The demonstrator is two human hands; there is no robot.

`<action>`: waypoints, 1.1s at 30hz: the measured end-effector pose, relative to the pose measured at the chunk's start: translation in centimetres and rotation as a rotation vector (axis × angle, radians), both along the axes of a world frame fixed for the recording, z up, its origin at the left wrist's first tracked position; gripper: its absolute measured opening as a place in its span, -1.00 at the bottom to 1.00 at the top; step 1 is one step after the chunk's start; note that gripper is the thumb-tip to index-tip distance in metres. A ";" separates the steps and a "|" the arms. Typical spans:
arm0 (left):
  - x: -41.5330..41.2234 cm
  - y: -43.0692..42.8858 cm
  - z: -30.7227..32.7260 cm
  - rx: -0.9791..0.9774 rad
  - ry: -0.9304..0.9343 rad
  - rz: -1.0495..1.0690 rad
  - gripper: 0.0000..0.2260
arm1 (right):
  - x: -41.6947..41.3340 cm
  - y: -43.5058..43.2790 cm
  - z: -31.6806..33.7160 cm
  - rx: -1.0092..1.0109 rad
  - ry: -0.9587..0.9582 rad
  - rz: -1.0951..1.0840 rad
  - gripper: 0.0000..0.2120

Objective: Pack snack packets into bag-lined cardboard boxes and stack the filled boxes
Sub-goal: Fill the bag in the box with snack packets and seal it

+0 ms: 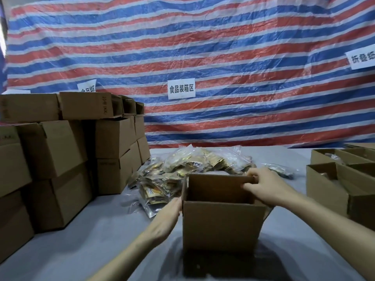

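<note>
You steadied an open cardboard box (221, 224) at the middle of the grey table (101, 230). Your left hand (167, 217) lay against its wall at 9 o'clock, fingers stretched forward, gripping nothing. Your right hand (265, 184) had fingers curled over the upright far flap at 1 o'clock, thumb inside, clamped on the cardboard. No liner or packet showed in the visible upper part of the box. Snack packets (182, 169) lay heaped just behind the box, from 10 to 1 o'clock. Closed cartons (60, 149) stood stacked at 9 o'clock; open cartons (328, 187) waited at 3 o'clock. A striped tarp (223, 57) with a paper sign (181, 88) hung at 12 o'clock.
</note>
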State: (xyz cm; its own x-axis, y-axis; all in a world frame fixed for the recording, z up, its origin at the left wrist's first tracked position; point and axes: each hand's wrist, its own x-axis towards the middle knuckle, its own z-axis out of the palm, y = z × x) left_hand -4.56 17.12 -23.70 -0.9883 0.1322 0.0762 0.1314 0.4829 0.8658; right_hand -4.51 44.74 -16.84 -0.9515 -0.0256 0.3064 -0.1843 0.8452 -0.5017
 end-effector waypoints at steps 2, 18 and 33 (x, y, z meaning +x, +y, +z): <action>0.8 -0.6 -0.2 0.259 -0.048 -0.201 -0.67 | -0.8 0.4 0.5 0.012 -0.144 -0.032 -0.91; -3.2 -1.3 -7.0 0.371 0.042 -0.346 -0.06 | -4.9 2.8 -7.2 -0.649 -0.137 -0.247 -0.75; -2.7 -1.2 -7.6 0.385 0.177 -0.202 -0.23 | -7.0 2.8 -13.4 0.007 -0.165 -0.258 -0.79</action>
